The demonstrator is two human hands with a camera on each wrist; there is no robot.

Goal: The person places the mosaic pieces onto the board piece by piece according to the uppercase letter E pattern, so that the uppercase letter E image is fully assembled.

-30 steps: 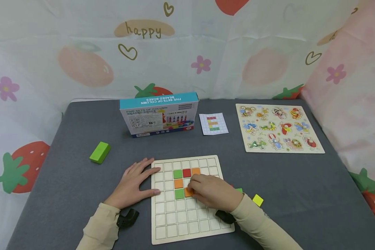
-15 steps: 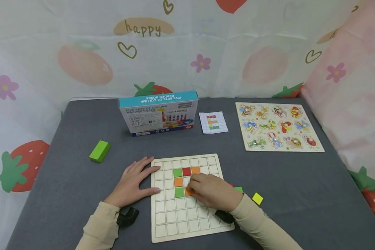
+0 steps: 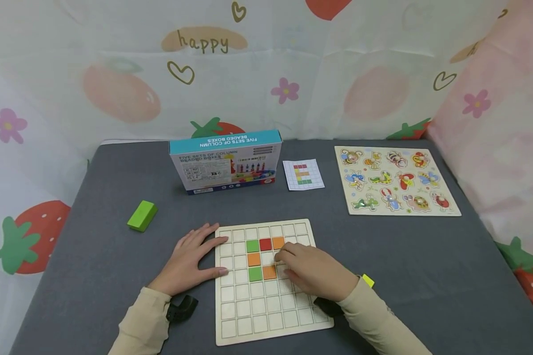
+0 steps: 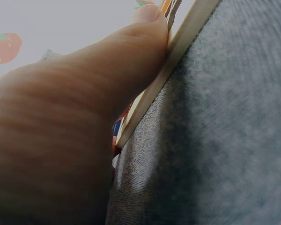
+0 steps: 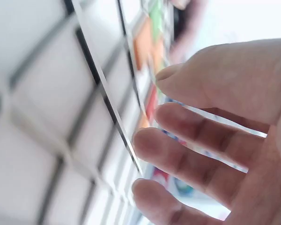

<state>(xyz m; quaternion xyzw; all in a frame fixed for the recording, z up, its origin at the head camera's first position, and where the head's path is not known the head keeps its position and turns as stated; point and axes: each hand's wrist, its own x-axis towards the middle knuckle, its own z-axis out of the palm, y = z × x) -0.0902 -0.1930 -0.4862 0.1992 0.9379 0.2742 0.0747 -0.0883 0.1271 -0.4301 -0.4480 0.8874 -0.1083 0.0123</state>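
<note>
Orange square tile (image 3: 269, 272) lies just left of the nearer right hand (image 3: 316, 270), whose parted fingers hold nothing.

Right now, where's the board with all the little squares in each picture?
Head: the board lies at the lower middle, its far part between the hands.
Left wrist: only its pale edge shows, slanting down from the top, beside the left hand.
Right wrist: its squares fill the left side, close up.
Landmark: the orange squares, shared by the head and right wrist views.
</note>
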